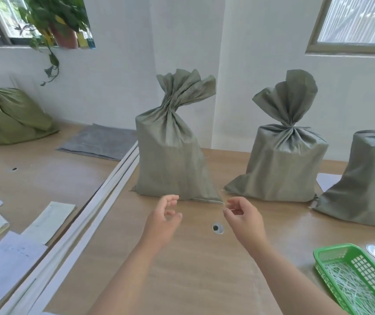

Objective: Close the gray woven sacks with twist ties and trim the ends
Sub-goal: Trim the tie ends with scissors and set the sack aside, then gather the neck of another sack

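Note:
Three gray woven sacks stand on the wooden table. The nearest sack (170, 155) has a twisted, bunched neck with no tie that I can see. The second sack (284, 160) is cinched at the neck by a thin tie (293, 126). A third sack (368, 178) stands at the right edge. My left hand (165, 217) hovers just in front of the nearest sack, fingers loosely curled and holding nothing. My right hand (243, 214) hovers beside it and pinches a thin white twist tie (226, 209) between thumb and forefinger; the tie is barely visible.
A green plastic basket (331, 269) of white twist ties sits at the near right. Two cable holes (217, 228) are in the tabletop. A white divider rail (95, 212) separates the left desk, which holds papers, a gray mat and another tied sack (11, 117).

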{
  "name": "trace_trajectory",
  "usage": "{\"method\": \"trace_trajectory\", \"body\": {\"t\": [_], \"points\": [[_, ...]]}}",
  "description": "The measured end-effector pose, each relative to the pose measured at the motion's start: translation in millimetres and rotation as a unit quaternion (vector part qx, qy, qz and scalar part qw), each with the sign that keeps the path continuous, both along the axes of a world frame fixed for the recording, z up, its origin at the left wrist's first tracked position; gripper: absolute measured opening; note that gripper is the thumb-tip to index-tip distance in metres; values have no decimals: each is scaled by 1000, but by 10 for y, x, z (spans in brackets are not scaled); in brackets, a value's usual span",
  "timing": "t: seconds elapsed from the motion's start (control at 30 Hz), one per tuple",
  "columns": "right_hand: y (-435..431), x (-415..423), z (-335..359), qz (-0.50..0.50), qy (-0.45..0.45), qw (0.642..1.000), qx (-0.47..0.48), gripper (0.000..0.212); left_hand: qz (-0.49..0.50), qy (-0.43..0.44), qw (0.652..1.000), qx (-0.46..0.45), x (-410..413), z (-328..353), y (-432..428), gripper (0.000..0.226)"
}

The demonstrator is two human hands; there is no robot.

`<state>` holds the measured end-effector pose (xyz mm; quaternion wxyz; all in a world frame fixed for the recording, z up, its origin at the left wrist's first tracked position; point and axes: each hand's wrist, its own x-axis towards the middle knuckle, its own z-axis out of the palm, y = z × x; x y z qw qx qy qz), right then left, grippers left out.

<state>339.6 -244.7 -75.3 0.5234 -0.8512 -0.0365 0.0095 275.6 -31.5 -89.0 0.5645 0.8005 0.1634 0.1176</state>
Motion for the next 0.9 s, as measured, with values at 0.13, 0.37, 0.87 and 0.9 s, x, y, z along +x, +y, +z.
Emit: {"method": "trace_trajectory", "body": {"t": [0.13, 0.37, 0.87, 0.9], "points": [[586, 487, 227, 7, -42, 999, -7, 28, 11, -24, 1000, 13, 545, 158, 652, 41], [1451, 1427, 577, 17, -93, 994, -53, 46, 13, -65, 996, 53, 1580, 574, 1447, 40], [2179, 2559, 522, 29, -89, 985, -146, 57, 20, -47, 963, 266, 2804, 880, 1989, 66], [2199, 2564, 499, 27, -95, 984, -149, 54, 31, -55, 962, 266, 2801, 865, 1977, 64]]}}
